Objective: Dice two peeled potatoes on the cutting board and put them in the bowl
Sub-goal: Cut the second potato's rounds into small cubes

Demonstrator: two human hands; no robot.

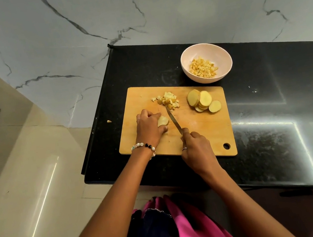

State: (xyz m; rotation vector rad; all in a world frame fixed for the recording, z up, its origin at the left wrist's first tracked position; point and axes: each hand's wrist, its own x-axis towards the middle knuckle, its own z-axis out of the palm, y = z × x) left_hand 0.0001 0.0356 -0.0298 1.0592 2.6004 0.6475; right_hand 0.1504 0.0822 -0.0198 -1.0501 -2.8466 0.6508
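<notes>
Left hand [149, 129] pinning a potato piece [162, 121] on the cutting board [200, 127], right hand [195, 149] gripping the knife [173, 120] just beside it, slices [203, 101] and dice [167, 101] lying toward the board's far edge, bowl [206, 62] sitting beyond the board holding dice.

The left hand [149, 128] covers most of the potato piece [162, 120] beneath it. The knife [173, 121] handle is lost inside the right hand [196, 149] (only the blade shows). Slices [203, 101] overlap, hiding the lower ones. The counter [272, 99] runs off the right edge.
</notes>
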